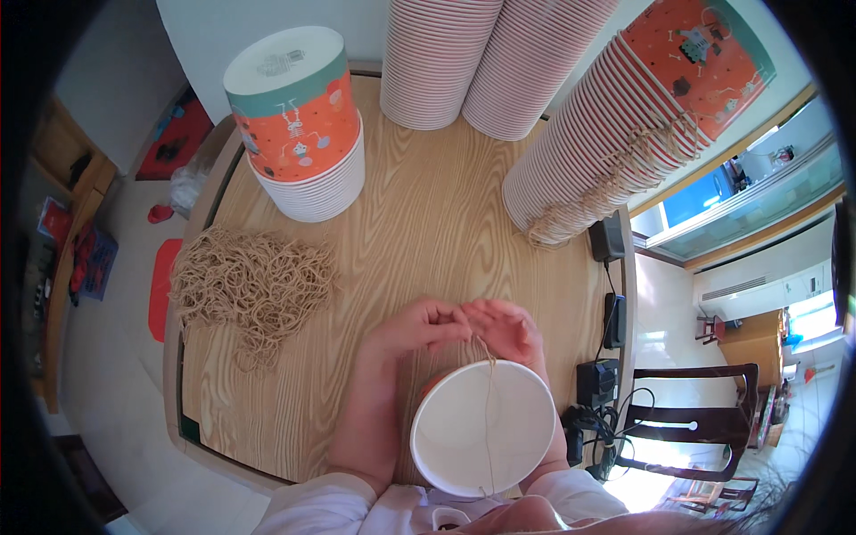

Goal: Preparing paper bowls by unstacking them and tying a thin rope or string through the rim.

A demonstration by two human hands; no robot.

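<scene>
A white paper bucket (446, 446) is tilted with its open mouth toward me, close to my body. A thin tan string (489, 410) runs across the mouth from its near rim to its far rim. Beyond the far rim, my left hand (419, 325) pinches the string's end. My right hand (510, 326) meets it there, its fingers curled at the same bit of string. The two hands' fingertips touch, partly hiding what lies between them. A loose heap of tan strings (254, 285) lies on the table to the left.
On the wood-grain table (419, 223) stands a short stack of upturned orange-and-green buckets (299, 125). Tall stacks of nested buckets (437, 62) rise at the back. Another long stack (588, 143) leans at right, strings hanging along it. Black adapters and cables (599, 383) line the right edge.
</scene>
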